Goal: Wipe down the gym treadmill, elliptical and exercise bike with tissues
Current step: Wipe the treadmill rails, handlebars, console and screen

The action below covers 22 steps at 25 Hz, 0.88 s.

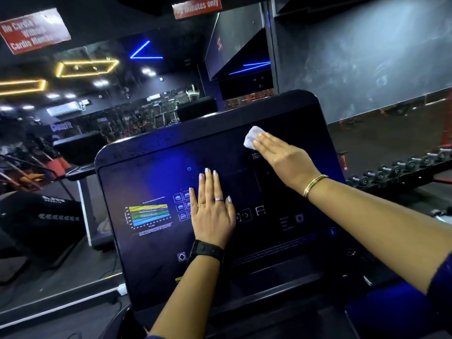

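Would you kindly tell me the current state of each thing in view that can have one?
console: readout dark.
tissue: crumpled, pressed to the console's upper right.
right hand: flat, fingers straight, pressing the tissue.
left hand: flat, resting on the console's middle.
dumbbells: racked in a row.
ceiling light strips: lit.

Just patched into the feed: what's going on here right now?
A person is wiping a cardio machine's console. The right hand presses a white tissue flat against its upper right area. The left hand rests flat on the middle of the panel. A dumbbell rack stands to the right.
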{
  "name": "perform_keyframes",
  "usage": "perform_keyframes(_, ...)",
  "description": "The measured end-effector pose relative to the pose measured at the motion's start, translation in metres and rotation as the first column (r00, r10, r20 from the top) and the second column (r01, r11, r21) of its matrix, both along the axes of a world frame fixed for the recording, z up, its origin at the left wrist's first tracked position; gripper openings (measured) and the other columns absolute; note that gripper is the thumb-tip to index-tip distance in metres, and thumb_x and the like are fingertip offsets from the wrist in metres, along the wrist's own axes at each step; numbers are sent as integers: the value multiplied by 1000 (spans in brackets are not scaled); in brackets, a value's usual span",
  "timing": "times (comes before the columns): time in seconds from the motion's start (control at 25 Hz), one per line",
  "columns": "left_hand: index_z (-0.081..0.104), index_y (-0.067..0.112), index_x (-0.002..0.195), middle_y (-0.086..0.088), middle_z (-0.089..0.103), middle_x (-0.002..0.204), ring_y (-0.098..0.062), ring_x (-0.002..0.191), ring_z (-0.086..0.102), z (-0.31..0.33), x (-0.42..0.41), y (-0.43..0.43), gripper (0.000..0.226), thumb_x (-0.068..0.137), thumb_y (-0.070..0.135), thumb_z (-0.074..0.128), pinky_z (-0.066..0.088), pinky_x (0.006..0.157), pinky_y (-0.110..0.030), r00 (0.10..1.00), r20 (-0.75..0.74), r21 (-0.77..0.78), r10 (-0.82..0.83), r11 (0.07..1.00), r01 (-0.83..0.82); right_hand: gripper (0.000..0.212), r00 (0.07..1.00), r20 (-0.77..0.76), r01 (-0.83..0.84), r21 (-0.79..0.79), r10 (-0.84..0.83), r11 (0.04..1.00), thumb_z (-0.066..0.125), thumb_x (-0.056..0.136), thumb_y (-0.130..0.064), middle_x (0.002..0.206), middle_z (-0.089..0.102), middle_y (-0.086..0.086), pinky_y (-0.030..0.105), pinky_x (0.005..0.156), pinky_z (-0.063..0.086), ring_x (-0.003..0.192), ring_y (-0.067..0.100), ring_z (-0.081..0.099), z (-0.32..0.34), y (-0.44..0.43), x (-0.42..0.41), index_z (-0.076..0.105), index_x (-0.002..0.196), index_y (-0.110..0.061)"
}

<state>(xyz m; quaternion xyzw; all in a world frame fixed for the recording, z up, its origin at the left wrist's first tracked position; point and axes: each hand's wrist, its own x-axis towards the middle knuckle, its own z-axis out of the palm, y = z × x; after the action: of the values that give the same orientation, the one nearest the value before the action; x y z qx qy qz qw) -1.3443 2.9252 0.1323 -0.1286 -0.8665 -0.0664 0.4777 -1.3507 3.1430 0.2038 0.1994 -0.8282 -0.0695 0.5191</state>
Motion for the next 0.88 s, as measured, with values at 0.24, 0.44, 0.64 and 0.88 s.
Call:
perform_keyframes(0.24, 29, 4, 151, -12, 24, 159, -23, 148, 17, -2, -1, 18, 64, 95, 33, 33, 5, 120, -42, 1000, -10, -1, -6, 1000, 6, 52, 992, -87, -72, 243, 96, 967, 20, 98, 11, 128, 62, 14, 30, 97, 50, 116, 24, 62, -33, 18, 18, 65, 122, -1)
perform_keyframes(0.44, 29, 3, 151, -12, 26, 159, -22, 148, 17, 0, -1, 37, 65, 94, 33, 34, 5, 120, -44, 1000, -6, -20, -15, 1000, 15, 49, 994, 89, -54, -51, 58, 997, 33, 87, 3, 135, 56, 19, 40, 77, 59, 120, 31, 58, -6, 49, 2, 55, 130, 2)
perform_keyframes(0.64, 30, 3, 151, -12, 27, 159, -22, 147, 19, -1, -3, 56, 65, 94, 34, 34, 15, 118, -48, 999, -6, -49, -41, 998, 41, 42, 989, -4, -144, 195, 148, 970, 40, 92, 12, 133, 58, 16, 33, 92, 54, 121, 25, 58, -38, 63, 18, 60, 127, 1)
perform_keyframes(0.88, 31, 3, 150, -12, 27, 158, -22, 147, 18, -5, -1, 76, 64, 94, 34, 32, 8, 120, -44, 1000, -12, -1, -18, 1000, 18, 56, 997, -40, -61, -28, 60, 998, 40, 86, 24, 139, 52, 17, 39, 86, 57, 124, 27, 56, -14, 105, 2, 52, 135, 1)
